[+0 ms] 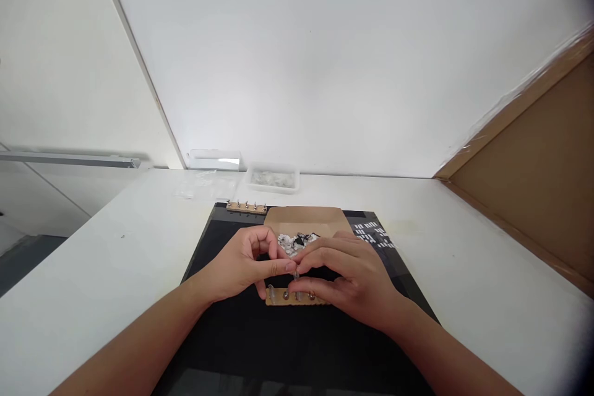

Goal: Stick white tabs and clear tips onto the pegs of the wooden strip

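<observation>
A small wooden strip (278,298) with metal studs lies on a black mat (223,346) in front of me. My left hand (244,263) and my right hand (346,275) meet above it, fingertips pinched together on a tiny clear part (296,274) just over the strip. My right hand's lower fingers rest on the strip's right end. Behind my hands lies a brown cardboard piece (306,219) bearing a pile of small metal and black parts (297,241).
A second wooden strip with upright pins (247,207) lies at the mat's far edge. A clear tray (273,179) and plastic bags (204,185) sit near the wall. White marks (374,234) show on the mat's right. A cardboard panel (533,179) leans at right.
</observation>
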`<state>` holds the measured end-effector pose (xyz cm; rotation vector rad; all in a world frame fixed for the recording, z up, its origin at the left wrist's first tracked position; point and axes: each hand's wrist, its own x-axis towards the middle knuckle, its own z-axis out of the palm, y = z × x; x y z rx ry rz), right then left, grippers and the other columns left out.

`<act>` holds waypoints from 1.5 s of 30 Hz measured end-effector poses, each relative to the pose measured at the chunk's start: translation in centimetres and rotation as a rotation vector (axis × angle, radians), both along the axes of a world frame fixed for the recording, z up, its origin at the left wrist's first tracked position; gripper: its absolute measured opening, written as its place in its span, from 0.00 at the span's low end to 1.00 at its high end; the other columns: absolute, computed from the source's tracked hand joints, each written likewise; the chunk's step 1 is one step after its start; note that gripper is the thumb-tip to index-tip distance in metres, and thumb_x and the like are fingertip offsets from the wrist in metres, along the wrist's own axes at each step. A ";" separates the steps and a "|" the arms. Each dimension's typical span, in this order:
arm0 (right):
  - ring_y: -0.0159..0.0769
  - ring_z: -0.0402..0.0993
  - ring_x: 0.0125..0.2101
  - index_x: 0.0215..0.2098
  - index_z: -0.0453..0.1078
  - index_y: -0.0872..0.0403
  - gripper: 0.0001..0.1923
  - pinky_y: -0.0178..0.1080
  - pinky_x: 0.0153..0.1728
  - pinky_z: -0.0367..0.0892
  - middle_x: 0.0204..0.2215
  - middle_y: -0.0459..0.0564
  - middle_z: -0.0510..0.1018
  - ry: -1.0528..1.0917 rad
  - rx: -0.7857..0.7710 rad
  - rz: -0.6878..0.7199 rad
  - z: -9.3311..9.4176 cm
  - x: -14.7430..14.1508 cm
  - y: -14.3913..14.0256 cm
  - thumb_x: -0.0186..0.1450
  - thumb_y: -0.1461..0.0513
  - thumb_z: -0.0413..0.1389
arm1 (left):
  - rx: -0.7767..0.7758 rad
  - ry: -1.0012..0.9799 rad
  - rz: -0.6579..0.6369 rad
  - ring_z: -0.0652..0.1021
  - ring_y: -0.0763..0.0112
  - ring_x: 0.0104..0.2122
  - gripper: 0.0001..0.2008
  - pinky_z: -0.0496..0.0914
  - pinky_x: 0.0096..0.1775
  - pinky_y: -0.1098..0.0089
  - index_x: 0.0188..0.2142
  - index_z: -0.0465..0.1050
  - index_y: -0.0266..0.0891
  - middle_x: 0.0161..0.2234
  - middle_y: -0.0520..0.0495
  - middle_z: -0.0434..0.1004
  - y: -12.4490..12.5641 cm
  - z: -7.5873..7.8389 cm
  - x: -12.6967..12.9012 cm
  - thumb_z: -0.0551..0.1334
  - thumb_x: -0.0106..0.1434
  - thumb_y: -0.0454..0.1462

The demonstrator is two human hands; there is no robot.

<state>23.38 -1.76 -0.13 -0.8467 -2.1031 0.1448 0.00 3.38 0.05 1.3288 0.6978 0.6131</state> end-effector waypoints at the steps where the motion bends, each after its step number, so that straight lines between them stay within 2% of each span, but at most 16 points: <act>1: 0.33 0.84 0.37 0.39 0.77 0.48 0.12 0.37 0.39 0.68 0.37 0.40 0.87 0.012 0.002 0.003 0.0 -0.1 0.0 0.64 0.55 0.73 | -0.006 -0.003 0.005 0.83 0.69 0.32 0.22 0.76 0.18 0.79 0.31 0.65 0.38 0.36 0.45 0.84 0.0 0.0 0.0 0.78 0.60 0.43; 6: 0.36 0.84 0.43 0.45 0.77 0.49 0.16 0.37 0.46 0.75 0.41 0.45 0.87 0.080 0.004 -0.004 -0.1 -0.4 -0.1 0.63 0.57 0.74 | -0.048 -0.027 0.002 0.86 0.62 0.37 0.21 0.74 0.17 0.80 0.31 0.66 0.38 0.36 0.43 0.85 -0.1 0.2 0.1 0.77 0.61 0.43; 10: 0.34 0.84 0.40 0.46 0.76 0.48 0.15 0.35 0.42 0.76 0.39 0.43 0.86 0.100 -0.006 -0.001 0.1 -0.6 -0.3 0.64 0.59 0.73 | -0.052 -0.021 -0.002 0.84 0.67 0.32 0.22 0.73 0.17 0.80 0.31 0.64 0.39 0.37 0.42 0.86 0.0 0.2 0.0 0.77 0.60 0.44; 13: 0.33 0.84 0.39 0.45 0.75 0.49 0.14 0.35 0.41 0.75 0.39 0.43 0.87 0.089 -0.022 -0.024 0.1 -0.6 -0.3 0.65 0.58 0.72 | 0.001 0.037 0.014 0.83 0.67 0.30 0.23 0.73 0.18 0.79 0.31 0.64 0.39 0.34 0.44 0.85 0.3 0.1 -0.1 0.77 0.60 0.46; 15: 0.33 0.84 0.39 0.44 0.75 0.49 0.14 0.35 0.42 0.75 0.39 0.43 0.87 0.082 -0.041 -0.032 -0.1 -0.5 -0.2 0.65 0.58 0.72 | 0.072 0.114 0.079 0.81 0.71 0.25 0.24 0.71 0.19 0.78 0.30 0.64 0.39 0.28 0.49 0.81 0.5 0.1 -0.3 0.73 0.63 0.51; 18: 0.33 0.83 0.38 0.41 0.75 0.49 0.15 0.35 0.42 0.74 0.37 0.42 0.86 0.065 -0.136 -0.022 -0.4 -0.3 -0.2 0.63 0.56 0.74 | 0.236 0.248 0.262 0.73 0.79 0.16 0.26 0.66 0.19 0.79 0.29 0.61 0.40 0.21 0.58 0.68 0.7 0.0 -0.5 0.66 0.68 0.56; 21: 0.33 0.81 0.35 0.41 0.75 0.49 0.16 0.35 0.37 0.71 0.35 0.41 0.84 -0.018 -0.257 -0.003 -0.6 -0.4 -0.4 0.62 0.53 0.74 | 0.360 0.329 0.367 0.72 0.79 0.17 0.28 0.64 0.20 0.77 0.28 0.59 0.40 0.22 0.59 0.60 0.9 -0.1 -0.5 0.62 0.70 0.58; 28: 0.33 0.82 0.35 0.43 0.74 0.48 0.18 0.37 0.37 0.66 0.35 0.39 0.85 -0.119 -0.262 0.005 -0.9 -0.8 -0.7 0.63 0.51 0.73 | 0.541 0.427 0.410 0.68 0.75 0.22 0.26 0.63 0.24 0.73 0.26 0.59 0.40 0.23 0.56 0.61 1.0 -1.1 -0.2 0.60 0.72 0.55; 36: 0.36 0.82 0.34 0.42 0.73 0.48 0.19 0.38 0.37 0.64 0.35 0.40 0.86 -0.189 -0.233 -0.006 -1.3 -1.2 -0.8 0.63 0.49 0.72 | 0.631 0.505 0.428 0.62 0.74 0.23 0.24 0.57 0.26 0.71 0.25 0.58 0.41 0.22 0.55 0.62 0.8 -0.9 0.0 0.62 0.71 0.52; 45: 0.38 0.83 0.36 0.43 0.72 0.48 0.20 0.38 0.38 0.65 0.36 0.41 0.86 -0.222 -0.258 -0.021 -1.3 -1.1 -0.7 0.63 0.50 0.73 | 0.650 0.526 0.449 0.63 0.72 0.24 0.21 0.57 0.27 0.70 0.26 0.59 0.41 0.23 0.55 0.62 0.6 -0.5 0.1 0.59 0.73 0.48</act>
